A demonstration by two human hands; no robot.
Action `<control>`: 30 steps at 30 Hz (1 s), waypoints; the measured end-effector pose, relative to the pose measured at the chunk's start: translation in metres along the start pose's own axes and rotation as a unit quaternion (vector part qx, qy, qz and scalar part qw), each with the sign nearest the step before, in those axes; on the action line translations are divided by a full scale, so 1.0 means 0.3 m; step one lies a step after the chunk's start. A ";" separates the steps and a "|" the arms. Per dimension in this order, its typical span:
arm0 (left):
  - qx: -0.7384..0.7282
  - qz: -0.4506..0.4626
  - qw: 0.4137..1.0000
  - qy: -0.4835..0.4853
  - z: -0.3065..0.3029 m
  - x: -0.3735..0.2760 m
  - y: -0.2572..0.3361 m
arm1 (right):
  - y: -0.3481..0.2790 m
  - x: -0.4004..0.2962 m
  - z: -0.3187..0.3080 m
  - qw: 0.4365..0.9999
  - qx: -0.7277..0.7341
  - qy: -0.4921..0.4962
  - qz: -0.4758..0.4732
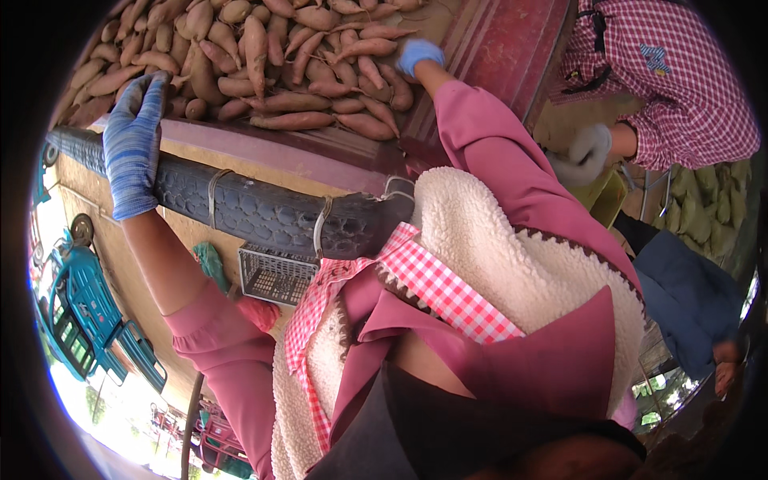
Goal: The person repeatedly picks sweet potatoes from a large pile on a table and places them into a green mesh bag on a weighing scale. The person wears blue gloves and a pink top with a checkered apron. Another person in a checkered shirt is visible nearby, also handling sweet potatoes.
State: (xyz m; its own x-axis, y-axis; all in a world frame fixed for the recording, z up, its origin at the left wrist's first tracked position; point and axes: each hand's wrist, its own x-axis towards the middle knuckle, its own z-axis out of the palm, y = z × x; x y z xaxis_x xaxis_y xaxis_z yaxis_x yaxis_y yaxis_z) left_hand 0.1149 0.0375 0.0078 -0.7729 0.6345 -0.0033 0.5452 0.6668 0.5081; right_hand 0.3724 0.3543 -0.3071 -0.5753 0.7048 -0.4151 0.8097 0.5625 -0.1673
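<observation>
In the head view, my left hand, in a blue striped knit glove, reaches across a black rubber tyre strip bound with ties. Its fingers extend to the near left edge of a heap of sweet potatoes, and nothing shows in its grasp. On the heap's right side is my right hand, in a light blue glove, blurred beside the red metal side panel. Whether its fingers hold anything is hidden. The sweet potatoes lie loose on a flat bed behind the tyre strip.
A co-worker in a checked garment stands at right, with a gloved hand near a yellow container. Below the tyre strip sits a grey plastic crate. A teal cart stands at left, and pale green produce lies far right.
</observation>
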 end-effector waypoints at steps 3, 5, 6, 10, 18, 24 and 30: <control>0.018 -0.050 0.999 -0.005 0.007 -0.020 0.021 | -0.009 -0.045 -0.054 0.992 -0.019 -0.108 -0.057; 0.006 -0.019 1.000 0.017 0.001 -0.029 -0.017 | -0.002 -0.016 -0.042 0.959 0.207 -0.175 -0.083; 0.011 -0.015 1.000 0.019 -0.016 -0.041 -0.001 | 0.023 0.046 0.006 0.876 0.432 -0.205 -0.060; 0.020 0.019 0.999 0.017 -0.009 -0.011 0.006 | 0.037 0.335 0.060 0.740 0.626 -0.225 -0.095; 0.001 -0.010 1.000 0.029 -0.013 -0.070 0.003 | -0.344 0.088 -0.042 0.967 -0.107 -0.084 -0.214; -0.001 -0.013 1.000 -0.001 0.020 -0.019 0.087 | -0.272 0.181 0.077 0.990 -0.118 -0.068 -0.040; 0.024 0.029 0.999 0.027 -0.012 -0.049 0.040 | -0.296 0.020 -0.021 0.997 0.002 -0.063 -0.053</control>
State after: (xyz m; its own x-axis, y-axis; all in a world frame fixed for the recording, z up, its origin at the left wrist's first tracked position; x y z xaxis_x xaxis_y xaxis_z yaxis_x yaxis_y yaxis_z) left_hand 0.1315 0.0348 0.0170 -0.7555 0.6512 0.0720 0.6033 0.6485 0.4642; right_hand 0.2965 0.3113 -0.2891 -0.6391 0.5817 -0.5032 0.7456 0.6290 -0.2199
